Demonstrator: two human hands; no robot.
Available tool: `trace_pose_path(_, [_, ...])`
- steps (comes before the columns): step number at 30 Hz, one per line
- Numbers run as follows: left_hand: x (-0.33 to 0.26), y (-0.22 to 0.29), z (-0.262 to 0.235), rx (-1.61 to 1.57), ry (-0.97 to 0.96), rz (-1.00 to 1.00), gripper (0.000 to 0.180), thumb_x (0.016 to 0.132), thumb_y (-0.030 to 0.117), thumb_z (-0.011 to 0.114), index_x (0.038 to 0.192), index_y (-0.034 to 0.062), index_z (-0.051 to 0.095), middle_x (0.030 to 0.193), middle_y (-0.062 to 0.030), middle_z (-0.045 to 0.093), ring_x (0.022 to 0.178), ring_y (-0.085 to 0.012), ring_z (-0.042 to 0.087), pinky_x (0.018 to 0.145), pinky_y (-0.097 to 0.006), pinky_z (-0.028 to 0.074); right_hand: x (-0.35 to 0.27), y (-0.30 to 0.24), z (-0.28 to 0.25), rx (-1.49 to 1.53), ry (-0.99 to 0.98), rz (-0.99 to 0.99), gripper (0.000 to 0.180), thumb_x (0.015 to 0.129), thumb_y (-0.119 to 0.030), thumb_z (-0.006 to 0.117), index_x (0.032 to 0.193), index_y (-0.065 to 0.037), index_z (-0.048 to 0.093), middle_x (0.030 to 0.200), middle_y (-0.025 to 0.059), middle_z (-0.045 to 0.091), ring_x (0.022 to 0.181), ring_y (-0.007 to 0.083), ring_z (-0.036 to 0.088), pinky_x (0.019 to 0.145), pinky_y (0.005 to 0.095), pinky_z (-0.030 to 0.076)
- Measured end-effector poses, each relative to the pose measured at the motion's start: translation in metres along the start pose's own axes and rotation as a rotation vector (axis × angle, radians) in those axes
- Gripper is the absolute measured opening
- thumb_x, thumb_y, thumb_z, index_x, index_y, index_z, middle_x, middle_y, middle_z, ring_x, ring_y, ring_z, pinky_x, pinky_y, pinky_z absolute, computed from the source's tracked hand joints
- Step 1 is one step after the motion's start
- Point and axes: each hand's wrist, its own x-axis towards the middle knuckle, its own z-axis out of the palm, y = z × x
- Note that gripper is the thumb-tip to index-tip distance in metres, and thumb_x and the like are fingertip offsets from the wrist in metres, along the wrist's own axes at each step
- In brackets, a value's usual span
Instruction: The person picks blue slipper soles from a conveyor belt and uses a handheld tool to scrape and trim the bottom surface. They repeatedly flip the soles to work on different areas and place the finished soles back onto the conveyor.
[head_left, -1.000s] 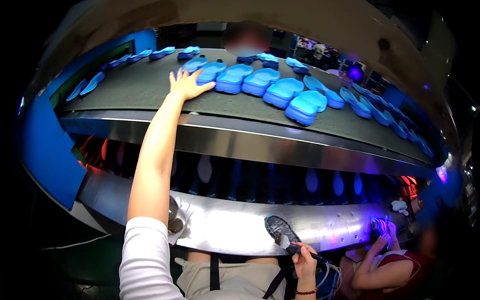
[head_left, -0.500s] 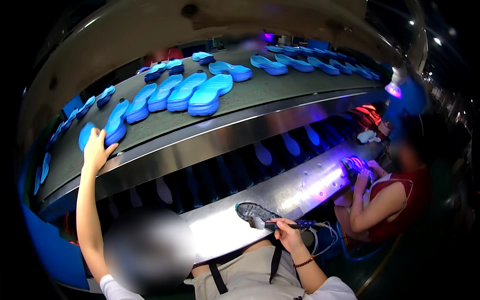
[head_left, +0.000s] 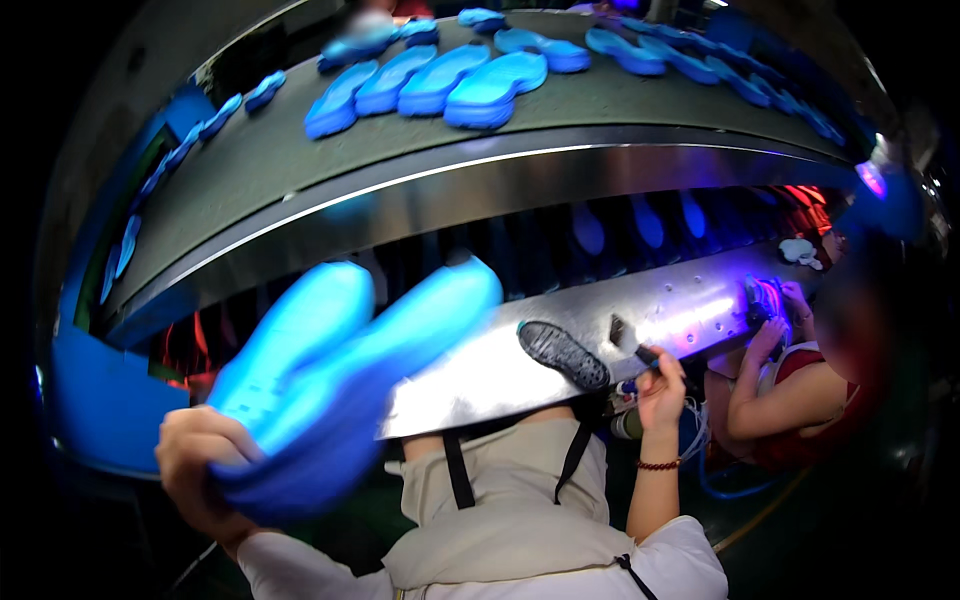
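My left hand (head_left: 205, 462) is closed round the ends of two blue foam shoe soles (head_left: 300, 345), lifted in front of the conveyor and over the left part of the metal ledge. They look blurred by motion. In my right hand (head_left: 661, 388), above the ledge, is a flat brush (head_left: 622, 331) with a dark handle. Its bristle end points up and left, apart from any sole. Just left of the brush, a dark, patterned shoe sole (head_left: 563, 354) lies on the metal ledge (head_left: 460, 385).
Several blue soles (head_left: 495, 88) rest on the green conveyor belt (head_left: 240, 170) beyond its steel edge (head_left: 330, 205). Dark hanging strips fill the opening below. At right a co-worker (head_left: 780, 390) handles a shoe part under purple light. A lamp (head_left: 871, 178) hangs at far right.
My left hand has taken two blue soles off the belt and brought them toward me. My right hand has lifted the brush off the dark sole and moved right. The view has shifted.
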Motion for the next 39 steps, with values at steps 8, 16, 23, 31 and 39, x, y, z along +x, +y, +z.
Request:
trace_pose_path(8, [-0.055, -0.05, 0.115, -0.169, -0.746, 0.165, 0.04, 0.06, 0.031, 0.078, 0.077, 0.0063, 0.051, 0.067, -0.0069, 0.053, 0.057, -0.0259, 0.055, 0.05, -0.034, 0.044, -0.001, 0.012, 0.01, 0.068, -0.047, 0.033, 0.021, 0.087, -0.013, 0.05, 0.098, 0.002, 0.058, 0.095, 0.0146, 0.063, 0.05, 0.0104, 0.047, 0.046, 0.0208, 0.038])
trace_pose_path(16, [-0.21, -0.115, 0.259, -0.1, -0.901, -0.066, 0.036, 0.068, 0.033, 0.071, 0.092, 0.0096, 0.058, 0.094, -0.0086, 0.059, 0.078, -0.0275, 0.06, 0.061, -0.035, 0.048, -0.004, 0.015, 0.01, 0.053, -0.097, 0.062, 0.021, 0.087, -0.013, 0.049, 0.098, 0.003, 0.058, 0.096, 0.0153, 0.063, 0.051, 0.0106, 0.046, 0.048, 0.0214, 0.038])
trace_pose_path(23, [0.113, -0.14, 0.184, 0.036, 0.355, 0.484, 0.01, 0.072, 0.009, 0.065, 0.079, 0.0032, 0.061, 0.08, -0.0125, 0.061, 0.076, -0.0306, 0.059, 0.071, -0.035, 0.048, -0.011, 0.018, 0.004, 0.016, -0.094, 0.065, 0.022, 0.086, -0.013, 0.048, 0.098, 0.003, 0.058, 0.097, 0.0168, 0.063, 0.051, 0.0114, 0.046, 0.049, 0.022, 0.038])
trace_pose_path(31, [0.194, -0.203, 0.218, 0.572, 0.044, 0.202, 0.031, 0.075, 0.021, 0.055, 0.102, 0.0087, 0.061, 0.092, -0.0166, 0.063, 0.088, -0.0313, 0.059, 0.079, -0.042, 0.047, -0.022, 0.02, 0.007, 0.069, -0.074, 0.069, 0.023, 0.086, -0.015, 0.049, 0.097, 0.003, 0.059, 0.098, 0.018, 0.063, 0.052, 0.0124, 0.046, 0.046, 0.0217, 0.037])
trace_pose_path(39, [0.158, -0.196, 0.169, 0.685, -0.157, 0.145, 0.024, 0.075, 0.016, 0.063, 0.095, 0.0038, 0.06, 0.089, -0.0121, 0.062, 0.081, -0.0252, 0.059, 0.073, -0.033, 0.047, -0.027, 0.007, -0.007, 0.049, -0.176, 0.061, 0.024, 0.087, -0.016, 0.051, 0.1, 0.003, 0.058, 0.101, 0.0196, 0.062, 0.056, 0.014, 0.05, 0.052, 0.0227, 0.041])
